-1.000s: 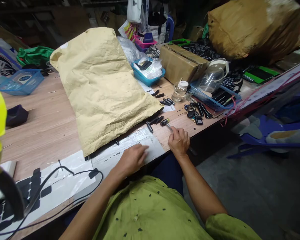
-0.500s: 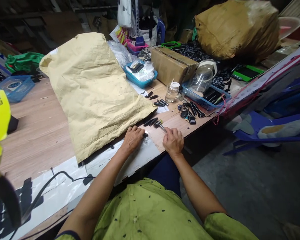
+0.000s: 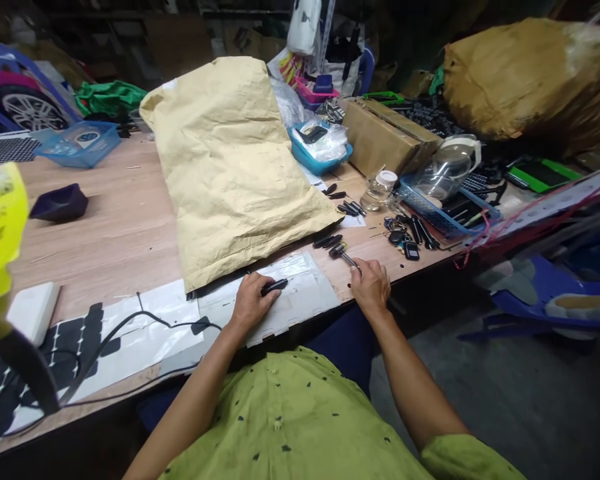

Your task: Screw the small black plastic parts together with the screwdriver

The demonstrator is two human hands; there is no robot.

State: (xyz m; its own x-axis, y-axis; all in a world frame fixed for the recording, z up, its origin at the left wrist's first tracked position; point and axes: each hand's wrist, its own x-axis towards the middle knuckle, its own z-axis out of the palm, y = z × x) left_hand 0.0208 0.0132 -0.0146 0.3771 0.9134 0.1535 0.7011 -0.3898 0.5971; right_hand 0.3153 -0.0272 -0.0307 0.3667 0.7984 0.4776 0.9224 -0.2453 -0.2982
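In my left hand (image 3: 251, 301) is a slim black stick-shaped piece (image 3: 275, 287), gripped between thumb and fingers just over a white board (image 3: 307, 287) at the table edge. My right hand (image 3: 371, 287) is closed around the handle of a small hammer (image 3: 349, 259), whose dark head points away from me, left of the hand. Beyond the hammer lie several similar black pieces (image 3: 327, 241) in a row. A large cream paper sack (image 3: 245, 180) covers the table behind my left hand, its lower edge close to the fingers.
Past the hammer stand a clear jar (image 3: 379, 191), a blue basket (image 3: 450, 213) holding a plastic jug, and a cardboard box (image 3: 387, 137). Keys (image 3: 403, 237) lie near the right table edge. A black cable (image 3: 153, 315) crosses the left side, near a dark cup (image 3: 60, 203).
The view has swung left. My left hand has drawn back leftward from near the black row, now showing a black piece in its grip. My right hand keeps hold of the hammer.
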